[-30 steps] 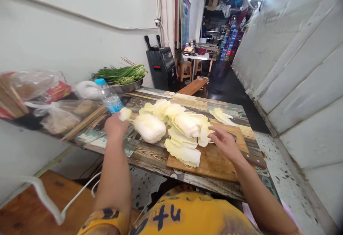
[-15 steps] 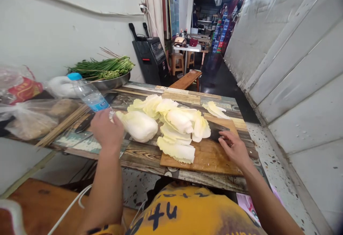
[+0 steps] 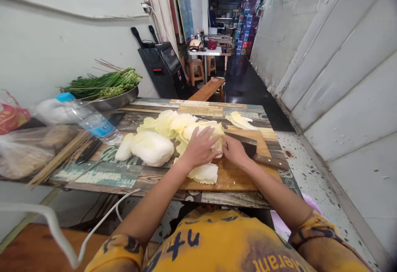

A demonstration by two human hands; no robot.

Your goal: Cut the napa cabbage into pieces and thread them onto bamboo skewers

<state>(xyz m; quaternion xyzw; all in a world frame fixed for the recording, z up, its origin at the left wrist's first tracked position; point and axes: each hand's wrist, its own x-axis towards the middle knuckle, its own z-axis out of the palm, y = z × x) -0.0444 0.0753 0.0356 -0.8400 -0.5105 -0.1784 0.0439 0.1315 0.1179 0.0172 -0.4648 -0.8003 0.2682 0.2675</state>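
Note:
My left hand [image 3: 201, 147] lies over the pale napa cabbage leaves [image 3: 169, 123], fingers stretched out and apart on top of them. At the right edge of the same pile, my right hand [image 3: 235, 150] has its fingers bent in against a leaf; the fingertips are partly hidden. A cleaver [image 3: 269, 161] rests on the wooden cutting board [image 3: 238, 183], its blade beside my right hand and its handle pointing right. One trimmed leaf [image 3: 204, 174] sits at the board's left front. Left of the pile is a whole cabbage head [image 3: 152, 148].
A water bottle [image 3: 101, 125], a black-handled knife [image 3: 88, 151], and bamboo skewers [image 3: 58, 160] lie to the left. Behind them stands a metal bowl [image 3: 119, 100] of skewered greens. Loose leaves [image 3: 240, 120] lie past the board. A black speaker [image 3: 163, 71] stands beyond the table.
My left hand has moved right, from beside the bottle and cabbage head onto the leaf pile. My right hand has left the cleaver and shifted left to the leaves.

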